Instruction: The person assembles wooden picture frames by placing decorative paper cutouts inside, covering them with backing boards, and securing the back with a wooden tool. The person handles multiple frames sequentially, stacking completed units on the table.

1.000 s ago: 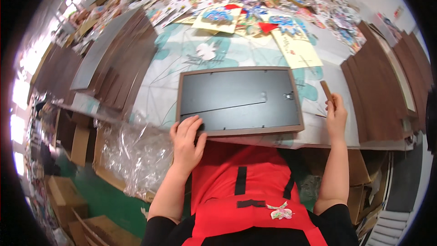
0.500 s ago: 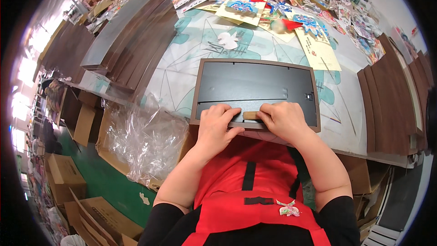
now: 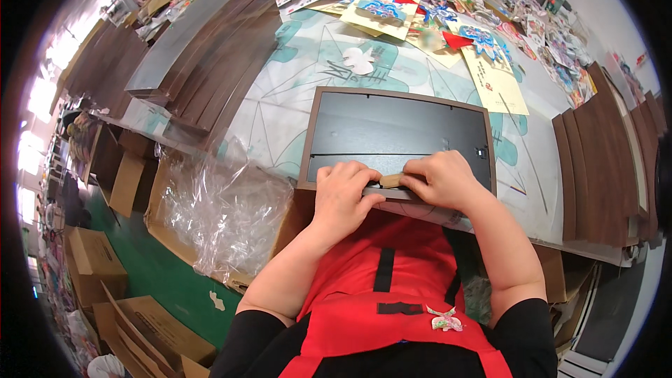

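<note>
A brown picture frame (image 3: pixel 492 150) lies face down at the table's near edge, its black backing board (image 3: pixel 399 126) upward. My left hand (image 3: pixel 343 194) grips the frame's near rim left of centre, thumb on the outer side and fingers over the board. Close beside it, my right hand (image 3: pixel 448 180) pinches a short tan piece (image 3: pixel 390 180), which looks like a wooden tool handle, against the near inside edge. The far part of that piece is hidden by my fingers, and whatever lies under its tip cannot be made out.
Brown frames are stacked at left (image 3: pixel 203 63) and right (image 3: pixel 598 161). Yellow cards with blue paper cut-outs (image 3: pixel 381 10) and a white paper shape (image 3: pixel 358 61) lie beyond. A carton of clear plastic wrap (image 3: pixel 231 217) stands lower left, cardboard boxes (image 3: pixel 98 259) on the green floor.
The tan piece is now slightly tilted and less of it shows. Both hands stay at the near rim, and the whole view has shifted a little.
</note>
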Motion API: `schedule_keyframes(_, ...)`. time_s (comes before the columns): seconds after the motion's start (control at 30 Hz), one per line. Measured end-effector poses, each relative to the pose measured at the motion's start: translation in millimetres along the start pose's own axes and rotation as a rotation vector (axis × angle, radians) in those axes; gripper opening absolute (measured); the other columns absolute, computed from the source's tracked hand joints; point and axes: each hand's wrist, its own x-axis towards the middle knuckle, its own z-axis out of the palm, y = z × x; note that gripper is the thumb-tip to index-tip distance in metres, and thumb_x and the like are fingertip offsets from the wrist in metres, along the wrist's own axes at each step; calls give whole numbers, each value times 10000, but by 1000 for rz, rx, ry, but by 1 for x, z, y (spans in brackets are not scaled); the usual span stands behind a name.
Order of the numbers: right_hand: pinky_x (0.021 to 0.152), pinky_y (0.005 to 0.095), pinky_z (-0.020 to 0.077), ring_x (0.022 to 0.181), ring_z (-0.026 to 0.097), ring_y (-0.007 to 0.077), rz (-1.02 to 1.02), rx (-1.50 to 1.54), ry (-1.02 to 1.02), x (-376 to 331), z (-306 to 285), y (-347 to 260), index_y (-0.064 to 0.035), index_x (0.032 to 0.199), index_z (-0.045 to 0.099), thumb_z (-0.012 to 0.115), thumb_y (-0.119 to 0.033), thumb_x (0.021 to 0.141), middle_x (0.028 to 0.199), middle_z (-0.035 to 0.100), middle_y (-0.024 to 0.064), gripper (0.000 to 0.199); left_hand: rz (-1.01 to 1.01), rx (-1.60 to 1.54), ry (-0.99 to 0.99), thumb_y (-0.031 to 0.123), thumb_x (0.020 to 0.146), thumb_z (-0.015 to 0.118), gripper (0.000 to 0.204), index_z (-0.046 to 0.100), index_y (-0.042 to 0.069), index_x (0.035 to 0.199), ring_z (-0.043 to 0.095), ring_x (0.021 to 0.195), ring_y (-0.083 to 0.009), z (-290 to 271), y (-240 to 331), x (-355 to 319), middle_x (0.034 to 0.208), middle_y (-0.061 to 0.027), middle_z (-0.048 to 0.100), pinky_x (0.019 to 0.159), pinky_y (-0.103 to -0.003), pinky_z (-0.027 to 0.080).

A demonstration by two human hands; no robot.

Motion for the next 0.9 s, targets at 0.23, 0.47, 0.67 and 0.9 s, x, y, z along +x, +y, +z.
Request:
schedule_keyframes(0.23, 486, 317, 450, 562, 565, 192, -224, -361, 337, -35, 22, -17, -153, 916, 603, 617, -148, 748, 650, 498, 19, 168, 41, -27, 42, 181, 692, 756, 263, 648, 113, 923, 563, 869, -212, 7, -7, -10, 920, -11, 614, 787, -369, 378)
schedule_keyframes(0.47, 565, 324, 446, 657, 560, 188, -116, -366, 351, -1, -2, -37, -226, 1171, 598, 581, -116, 761, 746, 508, 22, 426, -183, -75, 463, 83, 788, 660, 474, 500, -37, 1217, 512, 1131, -352, -13, -36, -17, 1184, -201, 553, 960, -398, 406)
schedule_keyframes(0.67, 647, 353, 442, 770, 558, 228, -198, -323, 227, 44, 35, -60, -265, 1178, 611, 551, -110, 803, 812, 511, 67, 410, -382, -315, 396, 109, 936, 435, 376, 455, -67, 1268, 524, 1132, -387, -1, -66, -33, 1219, -257, 532, 965, -408, 405)
schedule_keyframes(0.9, 535, 366, 482, 659, 589, 242, -210, -294, 189, 59, 45, -71, -246, 1170, 617, 555, -106, 800, 776, 500, 77, 401, -348, -305, 426, 95, 951, 376, 373, 442, -83, 1272, 518, 1140, -390, 4, -65, -34, 1226, -262, 527, 972, -412, 400)
